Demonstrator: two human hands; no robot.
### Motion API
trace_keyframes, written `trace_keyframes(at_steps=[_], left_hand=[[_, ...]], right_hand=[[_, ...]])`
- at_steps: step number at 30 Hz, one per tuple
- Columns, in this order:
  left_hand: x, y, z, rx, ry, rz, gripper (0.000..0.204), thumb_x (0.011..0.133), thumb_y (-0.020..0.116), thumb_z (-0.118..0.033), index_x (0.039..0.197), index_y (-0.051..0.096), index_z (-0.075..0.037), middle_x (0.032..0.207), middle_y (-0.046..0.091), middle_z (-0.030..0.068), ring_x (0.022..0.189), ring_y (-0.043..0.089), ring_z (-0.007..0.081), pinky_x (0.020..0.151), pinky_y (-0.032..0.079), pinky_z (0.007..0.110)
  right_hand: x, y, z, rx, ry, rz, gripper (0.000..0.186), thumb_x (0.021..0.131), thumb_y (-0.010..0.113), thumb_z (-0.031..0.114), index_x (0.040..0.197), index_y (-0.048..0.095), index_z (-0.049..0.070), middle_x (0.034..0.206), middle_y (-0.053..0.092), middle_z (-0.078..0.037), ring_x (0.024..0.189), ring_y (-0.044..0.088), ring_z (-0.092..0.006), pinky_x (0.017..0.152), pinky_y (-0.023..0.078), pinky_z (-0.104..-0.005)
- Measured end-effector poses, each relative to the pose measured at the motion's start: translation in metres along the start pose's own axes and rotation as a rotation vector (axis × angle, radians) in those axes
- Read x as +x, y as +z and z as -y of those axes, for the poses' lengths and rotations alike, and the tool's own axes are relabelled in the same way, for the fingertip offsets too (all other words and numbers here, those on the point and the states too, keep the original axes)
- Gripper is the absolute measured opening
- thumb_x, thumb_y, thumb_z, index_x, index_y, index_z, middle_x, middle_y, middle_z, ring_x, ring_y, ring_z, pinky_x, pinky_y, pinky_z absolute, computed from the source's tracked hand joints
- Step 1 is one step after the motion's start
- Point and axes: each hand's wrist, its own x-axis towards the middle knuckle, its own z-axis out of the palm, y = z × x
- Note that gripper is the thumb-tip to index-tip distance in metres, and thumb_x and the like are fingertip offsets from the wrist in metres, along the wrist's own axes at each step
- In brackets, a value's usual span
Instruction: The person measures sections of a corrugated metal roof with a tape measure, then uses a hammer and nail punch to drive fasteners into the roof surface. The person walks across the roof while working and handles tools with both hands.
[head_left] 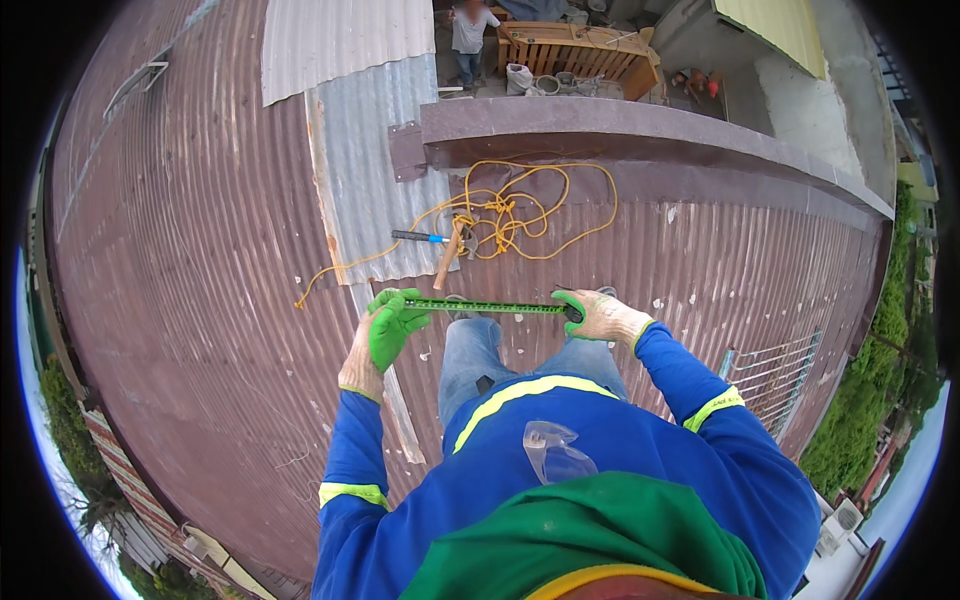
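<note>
Mid-frame, a green tape measure (490, 306) stretches sideways, left hand (388, 335) pinching its end, right hand (604, 318) clasping its case (574, 313).

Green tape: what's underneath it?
Under the green tape, stretched between the left hand and right hand, brown corrugated roofing shows on both sides, along with part of a shoe. Whatever the strip itself covers can't be seen.

left hand (386, 332) — pinching | right hand (606, 318) — curled, gripping | both forearms (354, 435) forward, apart
</note>
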Motion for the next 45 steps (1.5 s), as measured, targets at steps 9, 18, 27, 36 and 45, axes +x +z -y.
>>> trace_keyframes(at_steps=[9, 18, 27, 36, 45], left_hand=[[-0.059, -0.213, -0.291, -0.091, 0.627, 0.177, 0.041, 0.112, 0.053, -0.033, 0.130, 0.069, 0.001, 0.141, 0.068, 0.0217, 0.136, 0.061, 0.0460, 0.112, 0.056, 0.057], [0.064, -0.063, -0.144, -0.040, 0.585, -0.191, 0.079, 0.105, 0.052, -0.070, 0.148, 0.050, -0.003, 0.132, 0.063, 0.0165, 0.119, 0.069, 0.0351, 0.102, 0.059, 0.049], [0.182, -0.023, -0.126, -0.030, 0.530, -0.420, 0.037, 0.113, 0.053, -0.039, 0.114, 0.065, -0.004, 0.091, 0.067, 0.0089, 0.081, 0.070, 0.0260, 0.078, 0.062, 0.044], [0.387, 0.084, -0.220, 0.295, 0.497, -0.141, 0.076, 0.110, 0.043, -0.065, 0.140, 0.057, 0.004, 0.115, 0.070, 0.0159, 0.101, 0.072, 0.0288, 0.087, 0.061, 0.043], [0.602, 0.183, 0.061, 2.060, 0.320, -0.238, 0.078, 0.099, 0.062, -0.065, 0.160, 0.048, -0.017, 0.168, 0.039, 0.0181, 0.156, 0.035, 0.0400, 0.125, 0.031, 0.060]], right_hand=[[-0.025, -0.006, -0.033, -0.003, 0.203, 0.027, 0.053, 0.086, 0.070, 0.019, 0.139, 0.066, 0.010, 0.139, 0.064, -0.018, 0.134, 0.060, -0.0357, 0.115, 0.048, -0.0432], [-0.036, -0.013, 0.040, 0.077, 0.302, -0.020, 0.047, 0.092, 0.069, 0.027, 0.136, 0.069, 0.009, 0.129, 0.072, -0.018, 0.121, 0.068, -0.0333, 0.105, 0.053, -0.0439], [-0.069, -0.042, -0.010, 0.380, 0.319, -0.033, 0.054, 0.098, 0.072, 0.021, 0.149, 0.062, 0.006, 0.137, 0.072, -0.014, 0.125, 0.067, -0.0241, 0.112, 0.049, -0.0384], [-0.068, -0.104, -0.129, 0.789, 0.529, 0.009, 0.044, 0.099, 0.073, 0.022, 0.140, 0.068, 0.007, 0.115, 0.075, -0.007, 0.102, 0.067, -0.0157, 0.090, 0.054, -0.0330], [-0.006, -0.252, -0.281, 0.816, 0.627, -0.454, 0.045, 0.102, 0.071, 0.023, 0.141, 0.066, 0.003, 0.113, 0.073, -0.004, 0.094, 0.063, -0.0100, 0.083, 0.053, -0.0294]])
